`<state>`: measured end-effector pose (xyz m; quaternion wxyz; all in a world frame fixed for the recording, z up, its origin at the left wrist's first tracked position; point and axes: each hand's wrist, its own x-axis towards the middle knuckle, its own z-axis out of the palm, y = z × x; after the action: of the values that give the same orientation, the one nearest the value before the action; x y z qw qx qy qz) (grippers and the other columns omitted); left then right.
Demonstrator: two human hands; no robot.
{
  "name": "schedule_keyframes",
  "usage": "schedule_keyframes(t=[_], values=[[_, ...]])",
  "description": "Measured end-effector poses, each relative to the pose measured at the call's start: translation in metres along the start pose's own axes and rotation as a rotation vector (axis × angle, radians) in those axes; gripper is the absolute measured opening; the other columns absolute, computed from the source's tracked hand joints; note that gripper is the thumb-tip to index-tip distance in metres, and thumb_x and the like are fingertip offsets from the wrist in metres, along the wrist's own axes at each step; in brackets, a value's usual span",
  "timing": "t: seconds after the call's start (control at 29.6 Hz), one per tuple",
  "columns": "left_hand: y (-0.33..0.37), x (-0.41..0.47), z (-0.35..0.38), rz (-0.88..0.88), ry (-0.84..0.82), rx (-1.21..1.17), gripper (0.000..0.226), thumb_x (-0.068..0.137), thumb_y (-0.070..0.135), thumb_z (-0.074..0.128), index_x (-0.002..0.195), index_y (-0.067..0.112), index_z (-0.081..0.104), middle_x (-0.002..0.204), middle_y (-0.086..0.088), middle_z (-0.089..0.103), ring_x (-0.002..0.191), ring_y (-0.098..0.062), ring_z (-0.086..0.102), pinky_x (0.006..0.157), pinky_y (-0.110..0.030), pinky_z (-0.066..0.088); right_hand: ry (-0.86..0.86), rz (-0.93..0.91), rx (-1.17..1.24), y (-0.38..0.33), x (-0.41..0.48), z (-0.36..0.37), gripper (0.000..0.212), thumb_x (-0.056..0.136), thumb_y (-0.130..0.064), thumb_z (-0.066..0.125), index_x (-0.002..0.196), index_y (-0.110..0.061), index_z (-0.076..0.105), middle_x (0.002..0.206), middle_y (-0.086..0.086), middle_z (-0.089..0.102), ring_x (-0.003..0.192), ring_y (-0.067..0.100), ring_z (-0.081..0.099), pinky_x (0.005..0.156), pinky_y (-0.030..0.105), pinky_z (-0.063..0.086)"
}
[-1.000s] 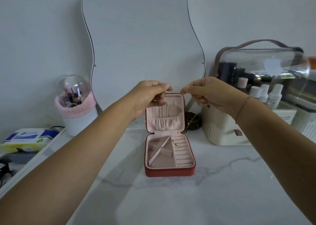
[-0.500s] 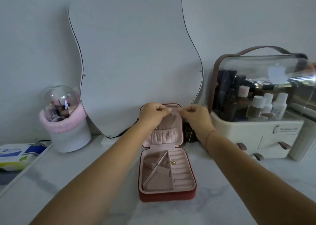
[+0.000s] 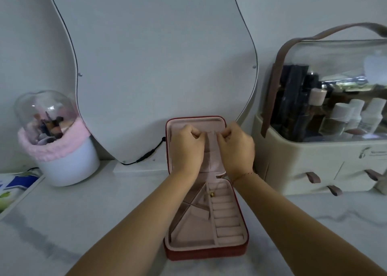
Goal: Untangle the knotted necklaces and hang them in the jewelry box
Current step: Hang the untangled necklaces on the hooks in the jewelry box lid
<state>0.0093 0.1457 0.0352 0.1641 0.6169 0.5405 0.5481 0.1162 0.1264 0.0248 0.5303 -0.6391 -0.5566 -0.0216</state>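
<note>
up at the top of the raised lid (image 3: 194, 122) of the jewelry box (image 3: 206, 252) is where i judge the necklace to be, though the chain is too fine for me to make out. my left hand (image 3: 186, 150) and right hand (image 3: 237, 150) sit close side by side against the pink lining, knuckles toward me, fingers (image 3: 196, 133) curled in and pinched tight. i take it each pinch has an end of the chain; the hooks are hidden behind them. a chain like this weighs almost nothing, hangs limp, slips, and kinks or re-knots once it slackens, so i would hold it near the clasp ends with fingertips only and keep it gently taut, never tugging. down in the tray a small gold piece (image 3: 212, 194) lies by the ring rolls; i cannot tell whether it belongs to a necklace. the box stands on the pale table (image 3: 104, 213), lid upright just before a wavy mirror (image 3: 157, 66). a domed brush holder (image 3: 58, 150) is well to the left, a cream cosmetics case (image 3: 310, 160) just to the right.
</note>
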Motion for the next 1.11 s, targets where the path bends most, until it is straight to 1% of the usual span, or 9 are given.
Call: schedule_keyframes(t=[0.14, 0.3, 0.41, 0.54, 0.61, 0.68, 0.78, 0.88, 1.11], values=[[-0.016, -0.013, -0.008, 0.029, -0.185, 0.111, 0.019, 0.085, 0.029, 0.069, 0.079, 0.011, 0.070, 0.071, 0.000, 0.068, 0.066, -0.015, 0.063, 0.058, -0.029, 0.047, -0.128, 0.013, -0.139, 0.006, -0.012, -0.005, 0.019, 0.090, -0.026, 0.060, 0.079, -0.010, 0.060, 0.066, 0.000, 0.060, 0.058, 0.014, 0.053, 0.052, 0.026, 0.043], [-0.007, -0.024, -0.019, -0.055, -0.372, -0.178, 0.012, 0.089, 0.022, 0.064, 0.087, 0.014, 0.073, 0.082, 0.000, 0.072, 0.078, -0.010, 0.066, 0.072, -0.024, 0.052, -0.707, 0.579, 0.557, -0.015, -0.035, -0.031, 0.051, 0.098, -0.046, 0.040, 0.095, -0.003, 0.067, 0.052, 0.001, 0.046, 0.039, 0.007, 0.035, 0.040, 0.020, 0.030], [-0.009, -0.024, -0.019, 0.047, -0.287, -0.109, 0.014, 0.091, 0.020, 0.061, 0.082, 0.013, 0.069, 0.077, -0.001, 0.066, 0.070, -0.007, 0.059, 0.062, -0.017, 0.044, -0.917, 0.511, 0.528, -0.019, -0.050, -0.049, 0.047, 0.098, -0.044, 0.042, 0.093, -0.007, 0.070, 0.057, -0.002, 0.048, 0.049, 0.009, 0.038, 0.048, 0.019, 0.034], [-0.034, -0.029, -0.012, 0.270, -0.137, 0.297, 0.031, 0.092, 0.032, 0.042, 0.077, 0.015, 0.064, 0.076, 0.003, 0.061, 0.076, -0.018, 0.054, 0.069, -0.035, 0.041, -0.847, 0.151, 0.102, -0.026, -0.045, -0.068, 0.025, 0.098, -0.020, 0.047, 0.084, -0.013, 0.067, 0.078, -0.001, 0.063, 0.069, 0.007, 0.055, 0.067, 0.015, 0.043], [-0.035, -0.034, -0.010, 0.281, -0.113, 0.467, 0.042, 0.090, 0.040, 0.028, 0.073, 0.018, 0.060, 0.078, 0.005, 0.060, 0.085, -0.021, 0.050, 0.073, -0.034, 0.031, -0.803, 0.038, -0.002, -0.031, -0.037, -0.074, 0.026, 0.098, -0.021, 0.047, 0.078, -0.020, 0.064, 0.072, -0.005, 0.062, 0.061, 0.009, 0.055, 0.061, 0.013, 0.045], [-0.031, -0.035, -0.009, 0.240, -0.120, 0.522, 0.053, 0.089, 0.047, 0.022, 0.078, 0.016, 0.063, 0.087, 0.001, 0.062, 0.095, -0.024, 0.050, 0.078, -0.034, 0.025, -0.681, 0.054, 0.094, -0.036, -0.023, -0.078, 0.027, 0.097, -0.019, 0.050, 0.075, -0.019, 0.066, 0.055, -0.007, 0.052, 0.042, 0.004, 0.040, 0.045, 0.013, 0.036], [-0.028, -0.037, -0.010, 0.230, -0.200, 0.542, 0.066, 0.087, 0.054, 0.016, 0.095, 0.013, 0.068, 0.105, -0.003, 0.060, 0.112, -0.026, 0.045, 0.087, -0.035, 0.025, -0.522, 0.102, 0.303, -0.042, 0.003, -0.075, 0.029, 0.097, -0.013, 0.050, 0.076, -0.015, 0.069, 0.053, -0.005, 0.054, 0.041, 0.002, 0.042, 0.047, 0.016, 0.037], [-0.030, -0.038, -0.013, 0.227, -0.253, 0.444, 0.044, 0.099, 0.042, 0.032, 0.102, 0.013, 0.066, 0.111, -0.009, 0.057, 0.115, -0.029, 0.042, 0.092, -0.036, 0.025, -0.463, 0.118, 0.404, -0.047, 0.022, -0.066, 0.028, 0.099, -0.013, 0.047, 0.078, -0.014, 0.067, 0.063, 0.000, 0.062, 0.049, 0.004, 0.052, 0.050, 0.013, 0.042], [-0.037, -0.032, -0.007, 0.173, -0.234, 0.322, 0.075, 0.085, 0.061, 0.015, 0.093, 0.014, 0.073, 0.105, 0.000, 0.057, 0.109, -0.019, 0.042, 0.077, -0.025, 0.012, -0.336, 0.156, 0.389, -0.030, 0.041, -0.042, 0.027, 0.099, -0.014, 0.047, 0.082, -0.012, 0.067, 0.066, 0.001, 0.064, 0.050, 0.003, 0.057, 0.053, 0.016, 0.046]])
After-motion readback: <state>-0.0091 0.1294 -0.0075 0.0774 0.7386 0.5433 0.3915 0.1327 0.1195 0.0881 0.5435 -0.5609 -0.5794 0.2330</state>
